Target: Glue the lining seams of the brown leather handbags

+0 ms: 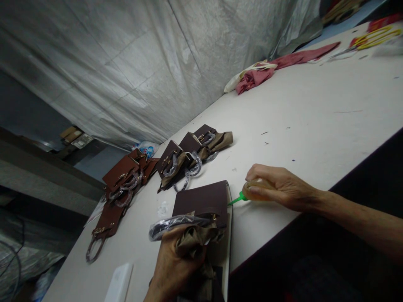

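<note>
My left hand (172,264) is closed on the olive-brown fabric lining (192,240) of a dark brown handbag (203,200) that lies on the white table (315,113). The bag's plastic-wrapped handle (171,223) lies across just above my fingers. My right hand (277,186) grips a small amber glue bottle (252,193). Its green nozzle (236,199) touches the bag's right edge.
Several finished brown bags (184,161) lie in a row further along the table, reddish-brown ones (121,184) to their left. Red cloth (255,77) and yellow-handled scissors (374,37) lie far back right. A white block (119,283) sits at the near edge. Silver sheeting (141,63) hangs behind.
</note>
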Tool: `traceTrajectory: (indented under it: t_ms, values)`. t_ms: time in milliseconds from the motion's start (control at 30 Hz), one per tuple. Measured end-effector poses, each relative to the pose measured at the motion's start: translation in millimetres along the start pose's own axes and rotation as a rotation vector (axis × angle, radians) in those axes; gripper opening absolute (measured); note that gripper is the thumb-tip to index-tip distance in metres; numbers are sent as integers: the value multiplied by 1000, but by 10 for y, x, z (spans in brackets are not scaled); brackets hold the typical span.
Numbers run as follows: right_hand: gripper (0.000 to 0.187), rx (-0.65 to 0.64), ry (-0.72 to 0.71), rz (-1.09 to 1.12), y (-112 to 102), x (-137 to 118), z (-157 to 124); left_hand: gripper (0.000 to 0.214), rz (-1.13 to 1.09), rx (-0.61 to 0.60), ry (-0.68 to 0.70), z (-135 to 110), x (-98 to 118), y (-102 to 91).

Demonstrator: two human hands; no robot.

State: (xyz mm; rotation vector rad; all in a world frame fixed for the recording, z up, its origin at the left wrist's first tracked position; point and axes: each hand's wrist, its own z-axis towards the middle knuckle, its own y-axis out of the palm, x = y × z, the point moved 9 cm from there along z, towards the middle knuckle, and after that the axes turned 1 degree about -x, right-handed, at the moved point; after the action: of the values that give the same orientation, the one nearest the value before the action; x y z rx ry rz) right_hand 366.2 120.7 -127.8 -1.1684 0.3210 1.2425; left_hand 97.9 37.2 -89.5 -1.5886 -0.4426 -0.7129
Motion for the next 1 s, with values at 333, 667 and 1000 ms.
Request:
traceTrajectory:
  t_ms: [333, 667, 1000]
  values:
    - [30, -22, 39, 71, 20, -50, -74, 16, -12, 35, -9, -22, -48, 12]
    - [32, -18, 107, 111, 38, -33, -150, 17, -25, 45, -30, -48, -84, 46]
    - [34, 68, 210, 155, -60, -6, -209, 22, -59, 44, -85, -68, -155, 74]
